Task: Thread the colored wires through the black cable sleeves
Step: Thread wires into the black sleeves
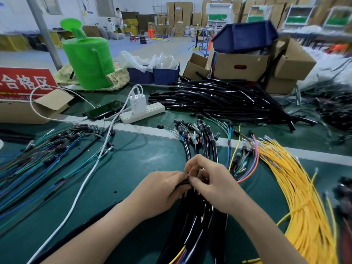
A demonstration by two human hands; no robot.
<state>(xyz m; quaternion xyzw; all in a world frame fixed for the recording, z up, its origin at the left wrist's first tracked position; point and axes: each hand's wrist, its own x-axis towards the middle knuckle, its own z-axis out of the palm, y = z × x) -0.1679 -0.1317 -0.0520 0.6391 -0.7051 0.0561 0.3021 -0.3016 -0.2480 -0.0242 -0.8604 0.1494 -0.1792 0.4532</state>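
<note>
My left hand (162, 191) grips the end of a black cable sleeve (183, 182) at the middle of the green mat. My right hand (213, 184) meets it from the right, fingertips pinching something small at the sleeve's mouth; the wire itself is hidden by my fingers. Under both hands lies a bundle of sleeved cables (198, 225) with coloured wires showing at its near end. Their black connector ends (198, 130) fan out beyond my hands. A pile of empty black sleeves (219, 100) lies at the back.
A thick bundle of yellow wires (297, 187) runs down the right side. Loose coloured wire harnesses (47, 149) spread on the left. A white power strip (142, 113), a phone (103, 112) and a white charging cable (85, 180) sit behind. Cardboard boxes (240, 67) and a green watering can (89, 61) stand further back.
</note>
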